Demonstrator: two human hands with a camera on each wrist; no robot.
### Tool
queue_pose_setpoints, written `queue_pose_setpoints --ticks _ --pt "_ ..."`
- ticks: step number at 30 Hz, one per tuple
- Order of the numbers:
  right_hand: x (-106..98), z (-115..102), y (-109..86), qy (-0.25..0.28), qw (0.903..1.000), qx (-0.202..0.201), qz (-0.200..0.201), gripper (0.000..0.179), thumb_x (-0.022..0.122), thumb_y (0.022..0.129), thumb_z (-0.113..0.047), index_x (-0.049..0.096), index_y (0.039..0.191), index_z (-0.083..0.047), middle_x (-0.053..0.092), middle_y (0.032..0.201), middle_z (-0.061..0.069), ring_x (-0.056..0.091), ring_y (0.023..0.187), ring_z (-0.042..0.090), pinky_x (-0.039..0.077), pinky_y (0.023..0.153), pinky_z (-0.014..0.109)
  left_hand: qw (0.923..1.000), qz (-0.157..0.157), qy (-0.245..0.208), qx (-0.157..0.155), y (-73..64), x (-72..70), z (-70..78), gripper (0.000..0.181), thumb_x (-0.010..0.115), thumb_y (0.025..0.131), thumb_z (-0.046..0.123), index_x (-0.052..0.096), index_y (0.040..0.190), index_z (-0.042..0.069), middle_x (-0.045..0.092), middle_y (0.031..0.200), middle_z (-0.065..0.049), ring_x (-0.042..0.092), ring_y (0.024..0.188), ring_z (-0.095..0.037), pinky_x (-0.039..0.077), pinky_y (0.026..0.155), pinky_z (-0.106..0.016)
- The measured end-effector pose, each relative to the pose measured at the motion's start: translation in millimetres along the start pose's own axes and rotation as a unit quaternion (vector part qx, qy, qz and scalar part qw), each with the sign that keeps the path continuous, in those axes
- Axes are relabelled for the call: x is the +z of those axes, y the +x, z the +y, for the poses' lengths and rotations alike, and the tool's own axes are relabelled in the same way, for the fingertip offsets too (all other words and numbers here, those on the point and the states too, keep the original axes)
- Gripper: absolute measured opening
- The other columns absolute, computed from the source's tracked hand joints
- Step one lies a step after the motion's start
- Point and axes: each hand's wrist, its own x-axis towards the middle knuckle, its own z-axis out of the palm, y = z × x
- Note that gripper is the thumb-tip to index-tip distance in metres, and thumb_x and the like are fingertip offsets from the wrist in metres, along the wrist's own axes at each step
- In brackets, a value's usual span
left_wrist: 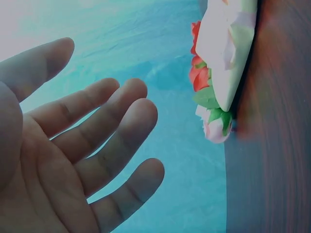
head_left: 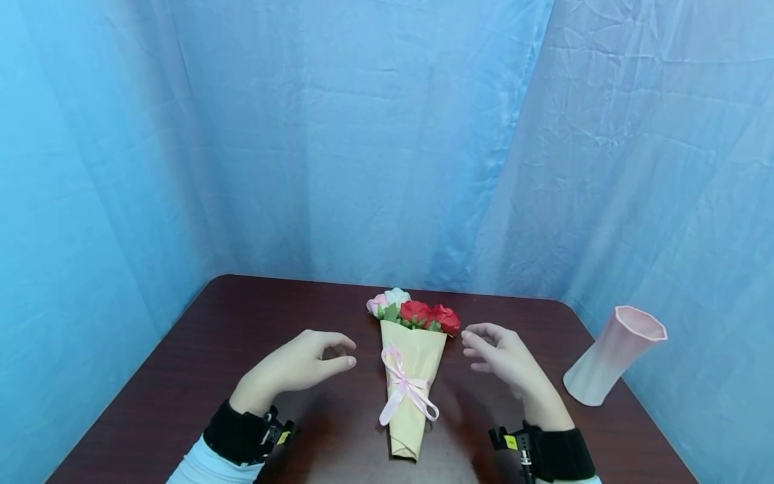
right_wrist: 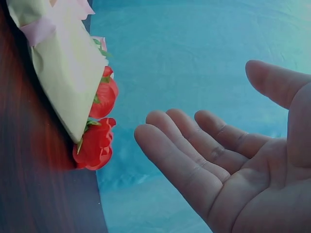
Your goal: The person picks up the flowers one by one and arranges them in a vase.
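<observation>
A bouquet (head_left: 416, 356) wrapped in cream paper lies on the table between my hands, its flower heads toward the far edge. Red roses (head_left: 431, 314), a pink flower and a pale one show at its top, and a pink ribbon bow (head_left: 404, 384) ties the wrapping. My left hand (head_left: 305, 363) hovers to the left of it, fingers relaxed and holding nothing. On the other side my right hand (head_left: 502, 353) hangs near the red roses, apart from them, with its palm bare in the right wrist view.
At the right edge of the dark wooden table (head_left: 254, 316) stands a pink-to-white vase (head_left: 613, 356), which looks tilted in the head view. Blue curtains (head_left: 375, 148) enclose the back and sides. Each wrist wears a black strap with a small camera.
</observation>
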Motion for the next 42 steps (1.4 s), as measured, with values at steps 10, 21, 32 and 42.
queue_pose_setpoints --ticks 10,21,32,42 --pt "6 -10 -6.5 -0.068 0.9957 -0.049 0.039 0.055 0.071 0.095 -0.044 0.061 0.132 -0.004 0.069 0.117 0.013 0.069 0.103 0.027 0.059 0.083 0.043 0.9953 0.097 0.002 -0.004 4.0 -0.8 -9.2 0.03 0.068 0.099 0.036 0.07 0.123 0.018 0.069 0.109 0.01 0.063 0.1 -0.009 0.053 0.086 -0.041" --pt "15 -19 -12.8 -0.141 0.9866 -0.067 0.047 0.046 0.075 0.093 -0.04 0.067 0.123 -0.005 0.072 0.096 0.005 0.07 0.076 0.018 0.059 0.069 0.035 0.9881 0.153 0.011 0.008 7.0 -0.7 -18.1 0.029 0.07 0.098 0.033 0.071 0.121 0.015 0.069 0.107 0.006 0.062 0.095 -0.01 0.053 0.084 -0.039" --pt "24 -7 -7.8 -0.224 0.9576 -0.169 -0.065 0.042 0.08 0.09 -0.026 0.066 0.127 -0.012 0.069 0.097 0.0 0.064 0.079 0.011 0.052 0.064 0.031 0.9905 0.134 0.031 0.001 9.8 3.1 -20.6 0.03 0.071 0.097 0.03 0.07 0.122 0.015 0.068 0.11 0.004 0.061 0.096 -0.012 0.053 0.084 -0.039" --pt "39 -3 -5.0 -0.244 0.9389 -0.188 -0.154 0.045 0.08 0.089 -0.022 0.065 0.129 -0.006 0.064 0.092 -0.006 0.063 0.075 0.01 0.054 0.067 0.03 0.9914 0.118 0.054 0.011 15.5 12.5 -20.9 0.03 0.071 0.096 0.03 0.071 0.122 0.014 0.069 0.116 0.003 0.063 0.104 -0.015 0.053 0.09 -0.041"
